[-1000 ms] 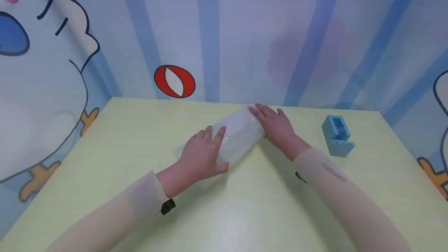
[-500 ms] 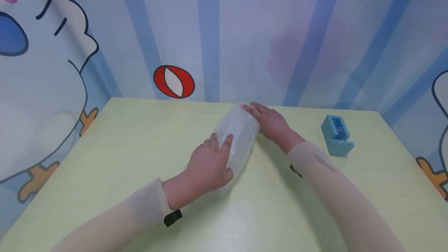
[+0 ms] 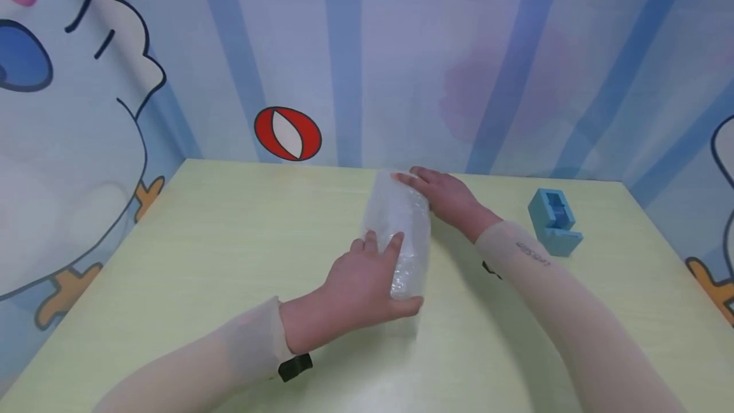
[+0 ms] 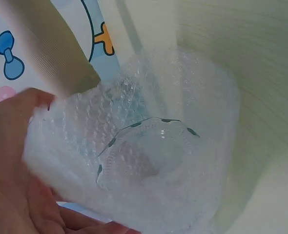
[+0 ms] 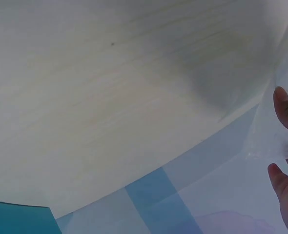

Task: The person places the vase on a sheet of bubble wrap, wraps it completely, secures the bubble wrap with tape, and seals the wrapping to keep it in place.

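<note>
A roll of clear bubble wrap (image 3: 399,225) lies on the pale green table (image 3: 229,253), pointing nearly straight away from me. My left hand (image 3: 367,282) grips its near end, fingers curled over the top and thumb along the side. My right hand (image 3: 443,196) holds the far end, its fingers reaching across the top. In the left wrist view the bubble wrap (image 4: 193,122) surrounds a clear rounded object (image 4: 149,151) with small dark marks, beside my palm (image 4: 12,195). In the right wrist view a fold of the wrap (image 5: 280,139) sits between two fingertips (image 5: 284,105).
A blue tape dispenser (image 3: 553,222) stands on the table to the right of my right forearm. A cartoon-printed blue striped curtain (image 3: 344,50) closes in the back and both sides of the table.
Both hands have turned the roll from lying diagonally to pointing almost straight away. My left hand moved right and toward me with the near end; my right hand stayed at the far end.
</note>
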Motion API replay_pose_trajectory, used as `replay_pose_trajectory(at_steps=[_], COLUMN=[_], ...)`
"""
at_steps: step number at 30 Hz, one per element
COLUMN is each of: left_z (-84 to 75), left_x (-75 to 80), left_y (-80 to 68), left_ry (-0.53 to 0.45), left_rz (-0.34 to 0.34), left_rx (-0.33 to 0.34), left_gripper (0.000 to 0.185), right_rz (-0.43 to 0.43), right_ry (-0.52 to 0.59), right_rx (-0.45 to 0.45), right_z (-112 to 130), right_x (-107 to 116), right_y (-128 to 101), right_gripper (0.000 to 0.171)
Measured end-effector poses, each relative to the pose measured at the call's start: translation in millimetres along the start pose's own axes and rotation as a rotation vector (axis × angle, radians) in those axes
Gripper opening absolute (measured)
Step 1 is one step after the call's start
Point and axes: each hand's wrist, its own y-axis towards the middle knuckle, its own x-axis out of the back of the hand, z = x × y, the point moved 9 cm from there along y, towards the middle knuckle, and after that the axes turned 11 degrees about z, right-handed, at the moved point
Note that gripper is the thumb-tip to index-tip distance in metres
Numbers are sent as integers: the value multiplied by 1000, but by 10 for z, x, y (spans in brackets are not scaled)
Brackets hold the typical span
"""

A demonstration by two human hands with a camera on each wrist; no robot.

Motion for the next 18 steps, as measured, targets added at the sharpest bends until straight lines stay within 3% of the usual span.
replay_pose_trajectory(at_steps=[3,5,10,16,18], left_z=[-18,-26,69,205,232], left_x=[-12,3,164,195,182], left_y=[-3,5,63,222,283], left_ry=[-29,-10,25,48,8], left_rz=[34,38,-63,-154,-165], left_rx=[-1,-19,-85,-190,-236], left_gripper=[98,87,46,45,46], right_rz=[26,48,69,46,35], right_ry=[40,77,102,43,30], right_rx=[-14,-25,-17,8,3], right_z=[-20,-37,-25,10,4], right_x=[-28,-62,-90,-60,-60], right_y=[23,40,78,81,74], right_gripper=[66,61,58,62,61])
